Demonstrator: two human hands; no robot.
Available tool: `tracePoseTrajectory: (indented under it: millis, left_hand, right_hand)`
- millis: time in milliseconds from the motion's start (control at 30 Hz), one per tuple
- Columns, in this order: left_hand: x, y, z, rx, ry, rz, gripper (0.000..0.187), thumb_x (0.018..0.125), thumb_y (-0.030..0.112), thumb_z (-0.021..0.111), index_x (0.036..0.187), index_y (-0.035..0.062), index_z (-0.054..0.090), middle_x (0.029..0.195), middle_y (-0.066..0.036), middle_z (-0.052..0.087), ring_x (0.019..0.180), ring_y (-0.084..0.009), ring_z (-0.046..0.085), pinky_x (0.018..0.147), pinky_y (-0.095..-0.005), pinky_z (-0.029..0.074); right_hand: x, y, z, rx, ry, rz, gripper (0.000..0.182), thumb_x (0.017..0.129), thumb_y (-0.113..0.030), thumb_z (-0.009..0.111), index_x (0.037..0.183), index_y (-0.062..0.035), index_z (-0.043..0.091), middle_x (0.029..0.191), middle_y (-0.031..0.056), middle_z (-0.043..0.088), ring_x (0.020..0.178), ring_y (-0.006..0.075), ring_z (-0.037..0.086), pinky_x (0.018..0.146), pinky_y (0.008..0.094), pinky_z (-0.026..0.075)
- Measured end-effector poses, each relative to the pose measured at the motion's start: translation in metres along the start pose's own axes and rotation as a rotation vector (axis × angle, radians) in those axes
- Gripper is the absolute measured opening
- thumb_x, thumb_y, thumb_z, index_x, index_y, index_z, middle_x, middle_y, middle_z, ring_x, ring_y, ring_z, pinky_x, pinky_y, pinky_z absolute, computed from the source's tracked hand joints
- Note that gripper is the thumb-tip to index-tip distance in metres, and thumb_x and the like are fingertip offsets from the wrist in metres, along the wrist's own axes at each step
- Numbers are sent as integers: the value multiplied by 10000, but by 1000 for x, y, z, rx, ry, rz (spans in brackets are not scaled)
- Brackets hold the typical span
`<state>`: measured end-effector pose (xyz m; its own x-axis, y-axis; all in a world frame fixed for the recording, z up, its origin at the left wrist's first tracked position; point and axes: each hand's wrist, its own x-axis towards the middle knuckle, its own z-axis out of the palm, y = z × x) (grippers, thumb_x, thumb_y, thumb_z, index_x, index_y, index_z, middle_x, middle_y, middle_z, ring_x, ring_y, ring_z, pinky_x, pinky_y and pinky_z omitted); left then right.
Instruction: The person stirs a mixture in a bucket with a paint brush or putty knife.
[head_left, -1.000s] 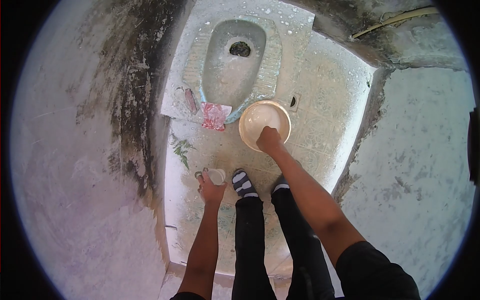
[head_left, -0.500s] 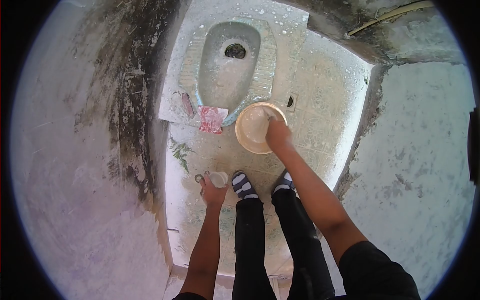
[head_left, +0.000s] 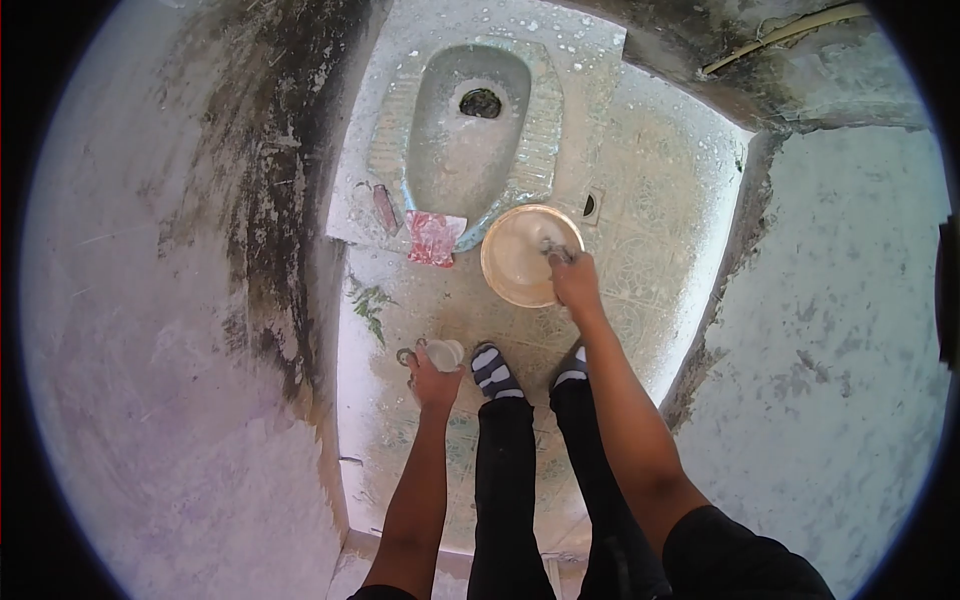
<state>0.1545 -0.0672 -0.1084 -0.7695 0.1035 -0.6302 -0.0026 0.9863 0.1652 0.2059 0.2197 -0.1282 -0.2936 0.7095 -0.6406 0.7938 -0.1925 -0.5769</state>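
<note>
My left hand (head_left: 436,386) is closed around a whitish translucent cup (head_left: 444,355), low over the floor by my left foot. Small dark ring shapes (head_left: 405,356) show at its fingertips; what they belong to I cannot make out. Over the right side of a round bucket (head_left: 490,262) is my right hand (head_left: 575,281), its fingers closed. A short greyish thing juts from those fingers into the bucket, too small to name. Pale, creamy liquid (head_left: 520,262) fills part of the bucket.
A squat toilet (head_left: 460,160) lies beyond the bucket, with a red-and-white packet (head_left: 436,240) at its near edge. A reddish strip (head_left: 384,208), green leaves (head_left: 371,308) and a floor drain (head_left: 592,206) are nearby. Stained walls (head_left: 285,150) close in the sides.
My right hand has shifted slightly towards me and right over the bucket, with the greyish thing moving along. My left hand keeps the cup. The whole view has slid a little.
</note>
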Motion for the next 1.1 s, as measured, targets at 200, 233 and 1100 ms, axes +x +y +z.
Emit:
tracePoseTrajectory:
  millis: [200, 233, 1100]
  left_hand:
    - [-2, -10, 4, 16, 23, 27, 892, 610, 254, 785, 1349, 97, 311, 1280, -114, 403, 1136, -339, 491, 912, -506, 430]
    - [-3, -11, 2, 22, 28, 24, 894, 610, 259, 784, 1350, 97, 311, 1281, -118, 401, 1138, -341, 490, 913, -505, 430]
    - [-9, -12, 16, -5, 11, 1, 936, 611, 285, 798, 1378, 110, 291, 1280, -164, 404, 1116, -382, 499, 940, -506, 401]
  right_hand:
    - [-11, -35, 9, -595, -118, -199, 237, 793, -90, 541, 968, 41, 633, 930, 286, 637, 893, 399, 641, 790, 437, 520]
    - [-11, -38, 17, -667, -214, -213, 241, 786, -93, 539, 954, 54, 629, 929, 284, 639, 909, 399, 639, 811, 432, 521]
    - [11, -6, 15, 702, -404, 353, 140, 875, -126, 493, 832, -22, 577, 629, 60, 535, 435, 140, 472, 342, 293, 324]
